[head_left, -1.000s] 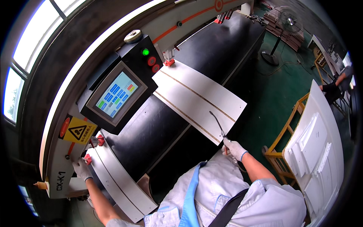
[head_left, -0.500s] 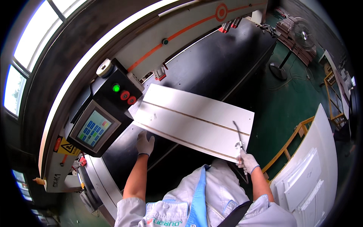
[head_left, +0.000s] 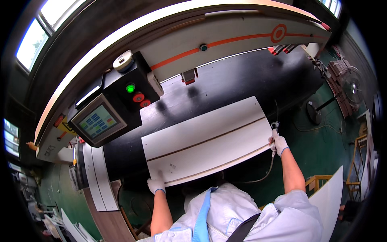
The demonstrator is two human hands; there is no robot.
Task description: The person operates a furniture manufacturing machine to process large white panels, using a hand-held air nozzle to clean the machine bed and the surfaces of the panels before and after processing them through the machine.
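Observation:
A white panel (head_left: 205, 137) with two long brown-edged grooves lies over the front part of the black machine table, its near edge toward my body. My gloved left hand (head_left: 156, 185) is closed on the panel's near left corner, with the thumb on top. At the right edge my gloved right hand (head_left: 281, 145) is wrapped round an air blow gun (head_left: 275, 125) with a thin dark nozzle pointing away. Its fingers also touch the panel's edge. From the gun a hose (head_left: 269, 171) hangs down and curves toward my body.
Left of the panel stands a control box with a touch screen (head_left: 98, 121), a green lit button and red buttons. The machine's long beam (head_left: 238, 42) spans the back. A fan (head_left: 352, 88) and an orange frame stand at the right. White strips (head_left: 96, 173) lie at the left.
The panel has turned, its right end swinging away from me and its left end coming nearer. My left hand, free before, now grips its corner. The head view has shifted.

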